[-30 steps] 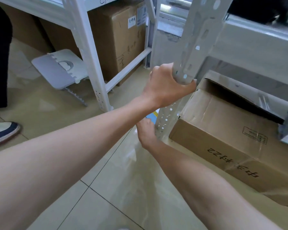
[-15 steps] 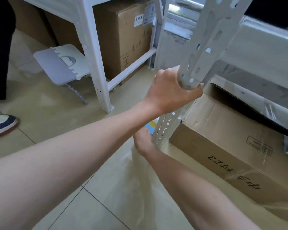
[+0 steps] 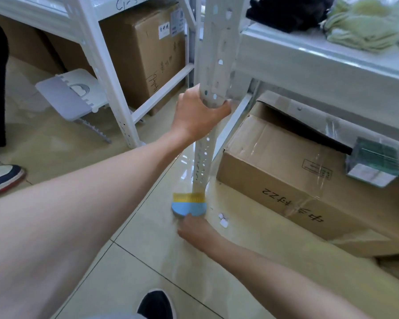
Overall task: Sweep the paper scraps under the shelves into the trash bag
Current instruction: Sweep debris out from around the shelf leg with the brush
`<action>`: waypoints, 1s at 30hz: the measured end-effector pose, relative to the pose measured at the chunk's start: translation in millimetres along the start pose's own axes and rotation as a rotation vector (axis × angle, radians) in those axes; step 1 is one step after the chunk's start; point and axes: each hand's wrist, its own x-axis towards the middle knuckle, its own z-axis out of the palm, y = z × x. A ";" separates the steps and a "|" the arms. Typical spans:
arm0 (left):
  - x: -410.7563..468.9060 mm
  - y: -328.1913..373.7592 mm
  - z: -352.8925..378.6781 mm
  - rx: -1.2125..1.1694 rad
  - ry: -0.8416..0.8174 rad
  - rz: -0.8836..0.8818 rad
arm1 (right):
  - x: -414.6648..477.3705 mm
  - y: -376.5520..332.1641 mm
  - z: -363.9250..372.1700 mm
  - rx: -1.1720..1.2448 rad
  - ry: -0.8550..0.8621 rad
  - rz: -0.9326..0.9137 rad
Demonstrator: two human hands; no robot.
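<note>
My left hand [image 3: 197,116] grips the white perforated shelf upright [image 3: 213,54] at about mid-height. Down at floor level, my right hand [image 3: 195,230] is blurred. It holds a small brush with a blue head and yellow bristles [image 3: 189,204], which rests against the foot of the upright. Two small white paper scraps [image 3: 223,220] lie on the tile just right of the brush, in front of the cardboard box [image 3: 286,180] that sits under the shelf.
A tall cardboard box [image 3: 145,49] stands under the left rack [image 3: 106,72], with a white folding stool [image 3: 74,95] beside it. Another person's shoe [image 3: 2,178] is at the left edge. My own dark shoe [image 3: 156,305] is at the bottom. Folded cloths [image 3: 366,24] lie on the shelf above.
My right hand has drawn back from the foot of the upright toward me, and the blue and yellow brush head now shows. My left hand keeps its grip on the upright.
</note>
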 end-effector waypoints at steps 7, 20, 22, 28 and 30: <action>-8.0 8.1 2.7 -0.023 0.026 -0.099 | -49.5 27.2 3.8 0.160 0.264 0.107; -8.1 -2.5 25.4 0.022 0.292 -0.018 | 10.3 17.3 35.4 1.857 0.349 0.731; -7.0 -3.6 26.7 0.027 0.298 -0.019 | 0.8 31.0 56.5 1.817 0.347 0.819; -9.0 2.4 27.7 0.011 0.285 -0.087 | -79.5 86.3 113.1 1.614 0.312 1.042; -9.8 4.6 26.1 -0.001 0.270 -0.115 | -110.4 101.4 129.2 1.533 0.279 1.105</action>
